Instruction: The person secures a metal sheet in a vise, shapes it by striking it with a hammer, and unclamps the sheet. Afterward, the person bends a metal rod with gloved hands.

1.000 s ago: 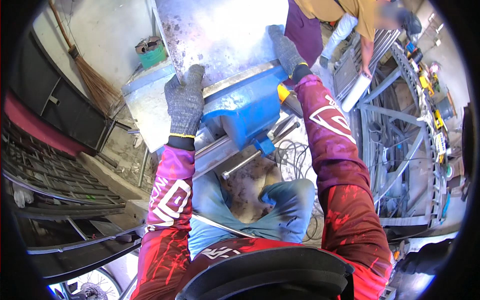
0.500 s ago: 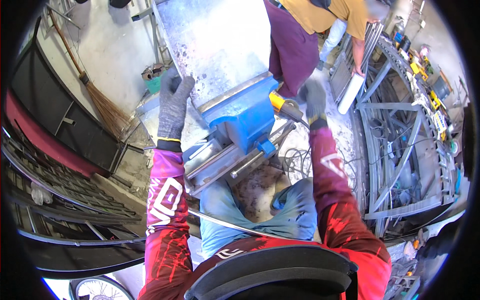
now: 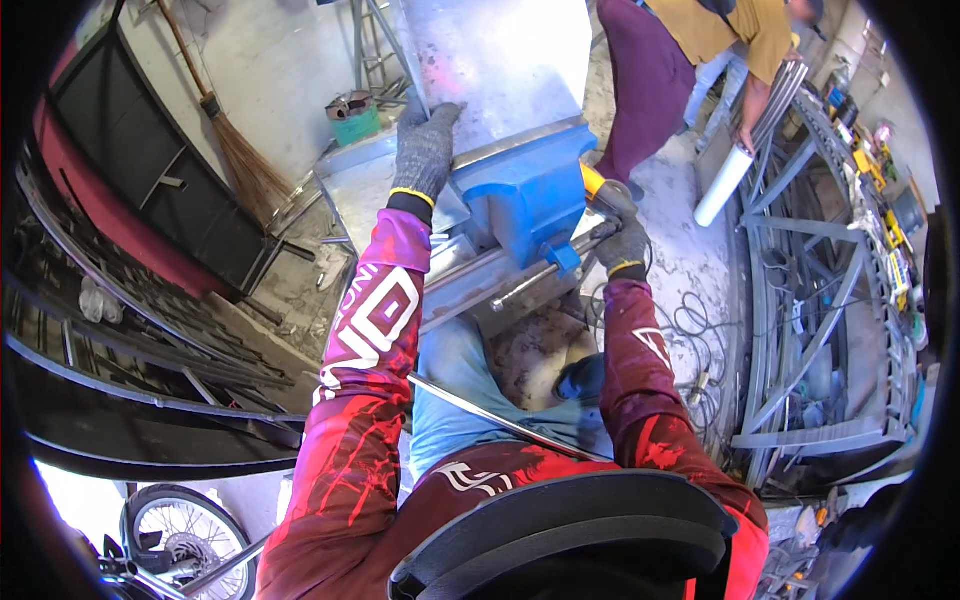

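My left hand (image 3: 424, 150), in a grey knit glove, grips the near left edge of a large shiny metal sheet (image 3: 500, 60). Its thumb lies over the top, and the other fingers are partly hidden. The sheet's near end meets the jaws of a blue bench vise (image 3: 530, 195). To the right of the vise is a yellow corded power tool (image 3: 592, 182). My gloved right hand (image 3: 625, 245) is closed around the tool's dark rear part, close to the end of the vise's bar handle (image 3: 525, 286).
A person in purple trousers (image 3: 645, 80) stands beyond the vise, one hand near a white roll (image 3: 723, 188). Metal frames (image 3: 800, 330) fill the right side. Cables (image 3: 690, 325) lie on the floor. At left are a broom (image 3: 235, 150), a green bucket (image 3: 353, 120) and a dark panel (image 3: 140, 170).
My right hand has come down and back onto the power tool. My left hand has closed on the sheet's edge. The view has shifted, so the scene sits further right.
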`<state>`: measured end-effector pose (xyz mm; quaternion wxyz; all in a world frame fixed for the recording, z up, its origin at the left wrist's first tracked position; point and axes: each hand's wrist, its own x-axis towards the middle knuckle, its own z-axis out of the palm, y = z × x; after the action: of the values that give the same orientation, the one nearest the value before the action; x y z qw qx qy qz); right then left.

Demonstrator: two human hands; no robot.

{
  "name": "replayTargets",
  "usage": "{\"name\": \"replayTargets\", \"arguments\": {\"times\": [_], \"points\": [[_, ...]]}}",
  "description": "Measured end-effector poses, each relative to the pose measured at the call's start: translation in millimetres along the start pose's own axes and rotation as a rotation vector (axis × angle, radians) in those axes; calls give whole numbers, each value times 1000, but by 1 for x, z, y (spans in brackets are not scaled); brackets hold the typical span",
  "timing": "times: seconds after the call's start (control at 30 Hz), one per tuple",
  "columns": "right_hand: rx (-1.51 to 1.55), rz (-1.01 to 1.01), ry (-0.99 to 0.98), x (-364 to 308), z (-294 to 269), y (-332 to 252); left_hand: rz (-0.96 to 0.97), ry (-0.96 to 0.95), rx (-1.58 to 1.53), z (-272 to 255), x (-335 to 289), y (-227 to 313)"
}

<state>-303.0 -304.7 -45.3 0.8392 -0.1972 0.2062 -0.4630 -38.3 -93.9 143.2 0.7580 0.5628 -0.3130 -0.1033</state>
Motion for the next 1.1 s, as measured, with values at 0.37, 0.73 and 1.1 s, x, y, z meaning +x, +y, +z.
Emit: {"name": "replayTargets", "arguments": {"times": [0.37, 0.73, 1.1], "points": [[-1099, -647, 38, -87, 80, 5, 161, 45, 190, -34, -1, -2], [-641, 147, -1033, -215, 215, 46, 429, -101, 586, -32, 14, -15], [-1605, -906, -1197, -143, 114, 156, 100, -30, 212, -21, 0, 3]]}}
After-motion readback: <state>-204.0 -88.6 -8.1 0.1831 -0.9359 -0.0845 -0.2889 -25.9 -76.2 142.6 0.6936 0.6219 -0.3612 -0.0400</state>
